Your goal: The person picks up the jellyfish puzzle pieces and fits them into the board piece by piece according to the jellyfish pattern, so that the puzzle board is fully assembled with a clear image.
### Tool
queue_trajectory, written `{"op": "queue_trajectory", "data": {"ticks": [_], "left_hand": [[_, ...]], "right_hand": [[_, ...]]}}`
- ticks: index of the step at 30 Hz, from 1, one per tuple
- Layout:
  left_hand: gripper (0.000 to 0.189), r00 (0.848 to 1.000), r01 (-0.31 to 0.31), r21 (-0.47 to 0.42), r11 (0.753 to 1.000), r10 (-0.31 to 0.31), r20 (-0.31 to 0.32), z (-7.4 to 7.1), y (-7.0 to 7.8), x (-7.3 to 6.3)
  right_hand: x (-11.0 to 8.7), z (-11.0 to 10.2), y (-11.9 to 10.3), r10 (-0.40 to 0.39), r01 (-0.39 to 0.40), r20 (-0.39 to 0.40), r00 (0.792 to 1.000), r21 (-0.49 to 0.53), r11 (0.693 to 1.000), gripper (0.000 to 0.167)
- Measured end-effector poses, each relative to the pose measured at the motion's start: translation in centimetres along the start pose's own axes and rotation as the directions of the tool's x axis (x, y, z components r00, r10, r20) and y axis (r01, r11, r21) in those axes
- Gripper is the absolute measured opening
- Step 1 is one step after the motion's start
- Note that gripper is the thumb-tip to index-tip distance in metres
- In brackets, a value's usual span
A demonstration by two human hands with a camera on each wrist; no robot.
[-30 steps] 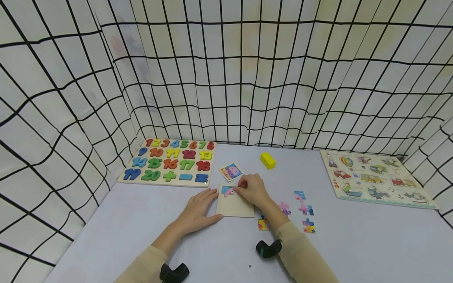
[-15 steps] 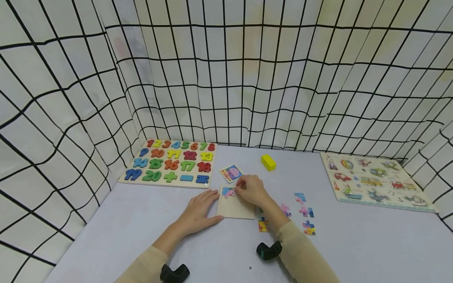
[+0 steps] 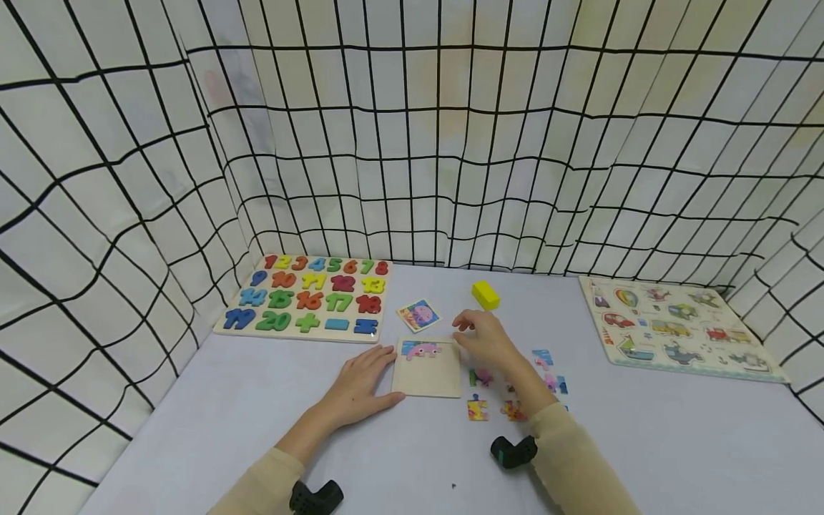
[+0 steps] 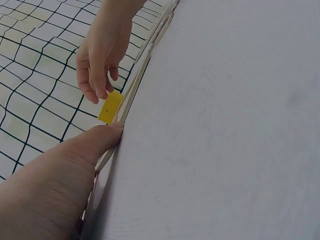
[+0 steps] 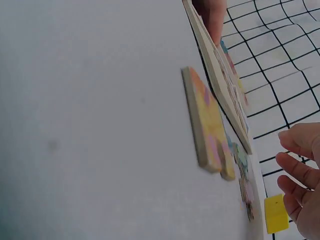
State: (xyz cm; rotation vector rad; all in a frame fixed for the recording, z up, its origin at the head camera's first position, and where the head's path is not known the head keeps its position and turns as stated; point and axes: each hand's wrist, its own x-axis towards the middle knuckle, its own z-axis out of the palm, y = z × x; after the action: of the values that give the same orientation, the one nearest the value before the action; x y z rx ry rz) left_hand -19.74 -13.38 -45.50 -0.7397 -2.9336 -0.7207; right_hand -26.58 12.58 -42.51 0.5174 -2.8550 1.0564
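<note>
A square wooden puzzle tray [image 3: 426, 379] lies in the middle of the table, with joined blue-and-pink jigsaw pieces [image 3: 421, 350] in its top-left part. My left hand [image 3: 362, 383] rests flat at the tray's left side, its fingertips and thumb along that edge. Just off the top-right corner hovers my right hand [image 3: 491, 342], fingers loosely bent and holding nothing, as the right wrist view also shows. Loose jigsaw pieces [image 3: 477, 410] lie right of the tray, some hidden under the right forearm. In the right wrist view, a yellow-orange piece [image 5: 202, 120] lies near the tray.
Behind the tray is a small picture card [image 3: 419, 315], with a yellow block [image 3: 486, 295] to its right. A number puzzle board [image 3: 309, 297] sits at back left and a vehicle puzzle board [image 3: 682, 325] at back right. Black netting [image 3: 412, 157] encloses the table.
My right hand has let go of a pink piece in the tray's top row and moved right, off the tray. More of the pink picture shows now. The left hand has stayed put.
</note>
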Motion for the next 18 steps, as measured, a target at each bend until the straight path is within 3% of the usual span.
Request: {"op": "queue_trajectory", "data": {"ticks": [18], "left_hand": [[0.073,1.000,0.003,-0.004,1.000,-0.003,-0.003,0.0,0.0,0.1]], "right_hand": [[-3.4,-4.9,6.1,0.019,-0.019,-0.035,0.999,0.004,1.000,0.022]]}}
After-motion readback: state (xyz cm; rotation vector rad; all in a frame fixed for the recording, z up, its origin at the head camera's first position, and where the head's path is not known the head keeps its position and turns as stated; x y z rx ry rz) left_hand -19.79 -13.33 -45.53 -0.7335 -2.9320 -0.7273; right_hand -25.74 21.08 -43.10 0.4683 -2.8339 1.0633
